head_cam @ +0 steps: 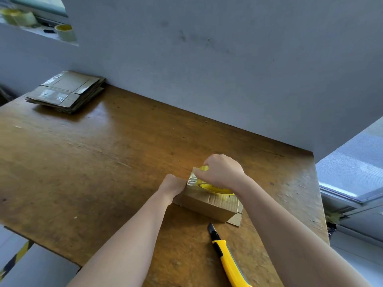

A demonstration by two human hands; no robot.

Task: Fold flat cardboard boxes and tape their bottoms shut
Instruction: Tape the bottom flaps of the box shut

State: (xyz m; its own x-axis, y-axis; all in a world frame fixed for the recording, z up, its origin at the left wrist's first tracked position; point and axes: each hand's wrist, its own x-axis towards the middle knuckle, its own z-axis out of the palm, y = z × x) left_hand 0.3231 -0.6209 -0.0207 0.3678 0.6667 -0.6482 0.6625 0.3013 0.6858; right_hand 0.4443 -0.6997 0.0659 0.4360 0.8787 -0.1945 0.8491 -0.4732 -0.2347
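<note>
A stack of flat brown cardboard boxes (66,91) lies far left on the worn brown wooden table (103,152). The left hand (173,186) curls its fingers on the left end of the small brown cardboard box (209,206). On the box top, the right hand (222,171) grips a yellow-cored roll of clear tape (215,188). A yellow utility knife (228,259) lies just in front of the box.

Packing bench in a workshop or storeroom is indicated. A worn, scratched wooden table (103,162) is set against a bare grey wall (207,59). Flattened cardboard boxes (66,91) are stacked at upper left, with rolls of tape (65,32) kept on a ledge above. A utility knife (228,259) is laid at lower centre. Black-and-yellow hazard striping (15,258) is seen at lower left.
</note>
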